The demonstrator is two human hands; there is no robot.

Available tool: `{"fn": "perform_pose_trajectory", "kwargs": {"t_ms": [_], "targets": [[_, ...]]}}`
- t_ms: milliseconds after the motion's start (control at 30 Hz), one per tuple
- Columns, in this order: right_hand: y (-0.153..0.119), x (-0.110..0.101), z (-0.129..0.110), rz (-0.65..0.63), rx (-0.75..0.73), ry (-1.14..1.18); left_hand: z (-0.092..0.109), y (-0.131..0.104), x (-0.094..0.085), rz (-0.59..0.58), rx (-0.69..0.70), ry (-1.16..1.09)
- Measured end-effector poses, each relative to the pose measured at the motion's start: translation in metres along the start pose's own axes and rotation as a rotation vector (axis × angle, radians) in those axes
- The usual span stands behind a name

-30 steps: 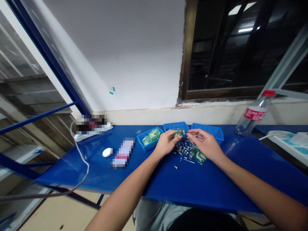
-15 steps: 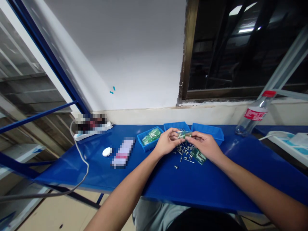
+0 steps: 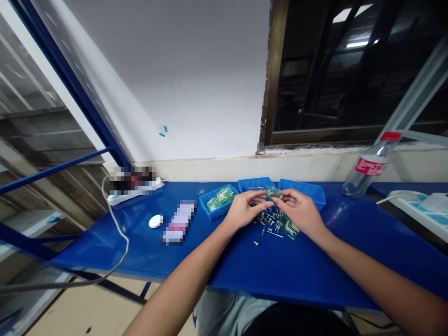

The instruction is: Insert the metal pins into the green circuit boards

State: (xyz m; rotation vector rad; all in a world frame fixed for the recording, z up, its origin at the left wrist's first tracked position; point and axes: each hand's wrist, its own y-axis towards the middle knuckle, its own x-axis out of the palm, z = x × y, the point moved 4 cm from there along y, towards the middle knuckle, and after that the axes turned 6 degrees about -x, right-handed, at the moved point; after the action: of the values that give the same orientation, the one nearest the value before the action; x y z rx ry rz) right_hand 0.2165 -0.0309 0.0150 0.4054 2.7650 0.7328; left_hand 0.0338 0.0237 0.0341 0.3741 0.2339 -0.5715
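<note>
A small green-tinted clear plastic packet point(image 3: 272, 191) is held up over the blue table between my hands. My right hand point(image 3: 300, 211) pinches its right side between thumb and fingers. From the left, my left hand point(image 3: 245, 208) closes in with curled fingers, their tips at the packet's left edge; the exact grip is partly hidden. Beneath both hands lies a loose pile of metal screws or rivets point(image 3: 268, 219). Another green packet point(image 3: 290, 228) with metal pieces inside lies under my right hand. One single fastener point(image 3: 256, 243) rests nearer to me.
Behind my hands stand a blue bin of green packets point(image 3: 211, 215), a middle blue bin point(image 3: 256, 182) with metal pieces and a right blue bin point(image 3: 311, 189). A plastic bottle point(image 3: 367, 168) stands at right. A white round object point(image 3: 155, 221), power strip point(image 3: 114, 199) and cable point(image 3: 126, 242) are left.
The packet has turned more upright and shifted slightly right and up between my fingers. My left fingers have straightened a little, with a wider gap above the thumb.
</note>
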Motion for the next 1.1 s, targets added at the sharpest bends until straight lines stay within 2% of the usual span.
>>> {"fn": "perform_pose_trajectory", "kwargs": {"t_ms": [100,167,267,333,433,467,600,700,900,1000,1100], "targets": [[-0.002,0.006,-0.003,-0.103,-0.069,-0.014,0.003,-0.002,0.005,-0.073,0.065,0.003],[-0.003,0.010,-0.007,-0.173,-0.096,0.019,0.005,-0.003,0.004,-0.067,0.090,0.054],[-0.003,0.011,-0.011,-0.216,-0.105,0.032,0.011,-0.002,-0.009,0.047,0.076,0.169],[-0.003,0.010,-0.012,-0.207,-0.089,0.007,0.018,-0.004,-0.023,0.146,0.087,0.322],[-0.003,0.005,-0.013,-0.166,-0.066,-0.052,0.035,-0.010,-0.045,0.263,0.236,0.582],[-0.002,0.004,-0.013,-0.156,-0.067,-0.073,0.038,-0.012,-0.053,0.297,0.242,0.653],[-0.002,0.003,-0.019,-0.153,-0.126,-0.168,0.033,-0.017,-0.083,0.422,0.048,0.972],[-0.003,0.005,-0.024,-0.190,-0.194,-0.251,0.020,-0.018,-0.093,0.432,-0.064,1.120],[-0.009,0.014,-0.025,-0.341,-0.285,-0.347,0.003,-0.017,-0.090,0.292,-0.212,1.243],[-0.011,0.016,-0.026,-0.381,-0.336,-0.351,0.003,-0.017,-0.088,0.286,-0.240,1.251],[-0.013,0.020,-0.029,-0.485,-0.425,-0.382,0.004,-0.018,-0.087,0.303,-0.257,1.240]]}}
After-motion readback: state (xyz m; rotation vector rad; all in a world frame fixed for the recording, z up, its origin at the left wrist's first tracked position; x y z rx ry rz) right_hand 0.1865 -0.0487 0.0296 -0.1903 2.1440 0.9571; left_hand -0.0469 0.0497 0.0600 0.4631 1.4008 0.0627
